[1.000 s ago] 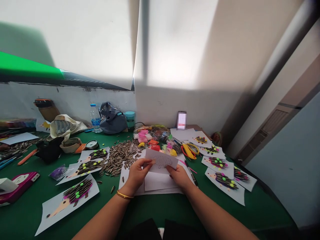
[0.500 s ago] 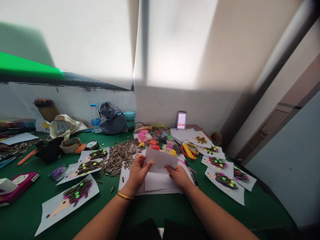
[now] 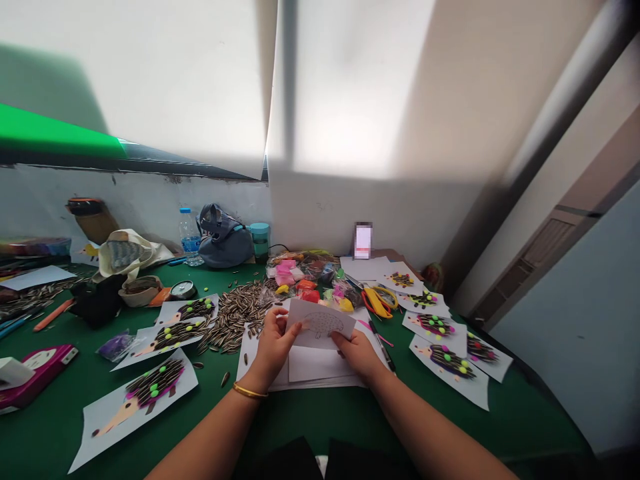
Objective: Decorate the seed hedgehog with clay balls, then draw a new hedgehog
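Observation:
Between both hands I hold up a sheet of paper (image 3: 307, 337) with a hedgehog outline drawn on it. My left hand (image 3: 275, 340), with a gold bangle at the wrist, pinches its left edge between thumb and fingers. My right hand (image 3: 357, 353) grips the lower right corner, thumb on the front. Beneath lies a stack of white paper (image 3: 315, 367). A heap of striped sunflower seeds (image 3: 237, 313) is just left of the stack. Beyond the held sheet are packets of coloured clay (image 3: 307, 287). A black pen (image 3: 383, 343) lies right of my right hand.
Finished hedgehog pictures of seeds and clay flank me, one near left (image 3: 120, 423), others at right (image 3: 450, 370). Yellow-handled scissors (image 3: 379, 301) lie beyond my right hand. A phone (image 3: 363, 241) leans on the wall. A bottle (image 3: 189, 237) and bag (image 3: 226, 243) stand behind.
The held sheet and both hands have shifted very slightly to the left. The grip of both hands stays the same, and the other things on the table have not moved.

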Demonstrator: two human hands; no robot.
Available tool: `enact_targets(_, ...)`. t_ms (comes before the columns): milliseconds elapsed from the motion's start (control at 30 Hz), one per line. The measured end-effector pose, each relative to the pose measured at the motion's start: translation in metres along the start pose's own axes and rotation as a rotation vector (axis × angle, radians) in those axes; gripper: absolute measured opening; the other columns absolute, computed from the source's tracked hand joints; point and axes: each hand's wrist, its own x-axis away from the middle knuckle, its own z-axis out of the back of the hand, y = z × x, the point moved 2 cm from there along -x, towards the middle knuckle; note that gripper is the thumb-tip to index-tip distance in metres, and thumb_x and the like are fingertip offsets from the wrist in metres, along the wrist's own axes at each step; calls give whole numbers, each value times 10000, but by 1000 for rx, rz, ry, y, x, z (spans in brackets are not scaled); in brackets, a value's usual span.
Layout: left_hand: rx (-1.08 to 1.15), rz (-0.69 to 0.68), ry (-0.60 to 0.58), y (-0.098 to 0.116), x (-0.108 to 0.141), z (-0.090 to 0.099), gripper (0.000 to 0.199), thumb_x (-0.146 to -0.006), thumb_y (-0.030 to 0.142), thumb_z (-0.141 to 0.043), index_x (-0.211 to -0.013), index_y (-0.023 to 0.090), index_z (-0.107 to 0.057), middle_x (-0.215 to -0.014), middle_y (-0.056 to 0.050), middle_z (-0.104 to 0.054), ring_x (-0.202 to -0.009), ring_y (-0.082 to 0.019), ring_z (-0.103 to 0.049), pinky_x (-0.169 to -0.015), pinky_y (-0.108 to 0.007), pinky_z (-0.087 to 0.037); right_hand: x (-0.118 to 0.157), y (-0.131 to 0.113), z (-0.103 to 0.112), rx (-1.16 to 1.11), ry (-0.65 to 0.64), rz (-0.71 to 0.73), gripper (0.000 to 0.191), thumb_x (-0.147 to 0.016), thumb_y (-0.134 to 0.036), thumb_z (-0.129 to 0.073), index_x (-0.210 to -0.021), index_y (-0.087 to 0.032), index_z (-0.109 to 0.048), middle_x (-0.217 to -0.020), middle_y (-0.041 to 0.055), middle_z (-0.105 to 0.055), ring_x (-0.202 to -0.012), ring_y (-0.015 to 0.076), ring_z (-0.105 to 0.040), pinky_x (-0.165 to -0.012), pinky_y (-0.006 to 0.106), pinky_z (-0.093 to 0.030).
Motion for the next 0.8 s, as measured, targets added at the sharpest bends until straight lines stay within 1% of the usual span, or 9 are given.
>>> enact_targets(67,19,15,-6,1,-1,-1,562,-732,384,-724,-1142,240,-366,-861,-18,-701,-823,-213,-695,-704,-323,-534,1,-1,0,23,-16,12,501,-717,-636,-622,-857,-155,-644,-632,3,-545,-566,132,-433,-542,256,-357)
enact_targets(133,18,17,-3,2,-1,-1,613,-721,383,-737,-1186,236,-365,-876,-27,-710,-835,-218,-696,-706,-325,-540,1,-1,0,29,-22,12,499,-722,-630,-622,-870,-155,-647,-640,7,-551,-571,134,-435,-544,257,-359)
enact_targets(300,31,50,-39,4,-1,-2,626,-736,448,-715,-1234,207,-422,-871,-50,-720,-831,-233,-702,-700,-333,-548,-1,-1,1,15,-1,-9,544,-697,-654,-631,-900,-150,-659,-658,21,-583,-564,138,-450,-542,263,-375)
enact_targets(367,28,75,-64,4,0,-3,566,-732,476,-709,-1176,189,-508,-920,-71,-726,-862,-242,-697,-719,-343,-549,-1,0,0,12,2,-15,563,-689,-662,-632,-915,-148,-658,-672,25,-590,-564,137,-452,-543,264,-377)
enact_targets(433,6,92,-76,4,0,-2,486,-713,491,-720,-1059,171,-602,-962,-81,-727,-886,-246,-685,-742,-345,-546,-1,0,0,11,-1,-16,560,-695,-660,-627,-919,-149,-655,-672,21,-584,-565,136,-449,-545,262,-375)
enact_targets(500,-12,101,-73,2,-1,-1,442,-694,489,-737,-977,160,-651,-952,-77,-729,-877,-241,-676,-750,-340,-541,-1,0,0,11,-5,-10,541,-703,-651,-623,-910,-152,-654,-658,14,-573,-566,136,-447,-547,261,-372)
enact_targets(600,-13,108,-61,0,-2,1,436,-682,474,-752,-969,157,-670,-925,-71,-730,-843,-233,-670,-736,-329,-534,-1,0,0,13,-2,-2,518,-705,-634,-630,-887,-150,-655,-637,10,-560,-564,137,-443,-545,262,-370)
enact_targets(800,-72,101,-63,3,-1,2,415,-724,480,-712,-979,154,-685,-951,-88,-726,-861,-244,-662,-742,-338,-527,-2,2,1,-16,-4,-16,531,-715,-607,-643,-969,-142,-661,-702,28,-588,-583,135,-446,-545,258,-376)
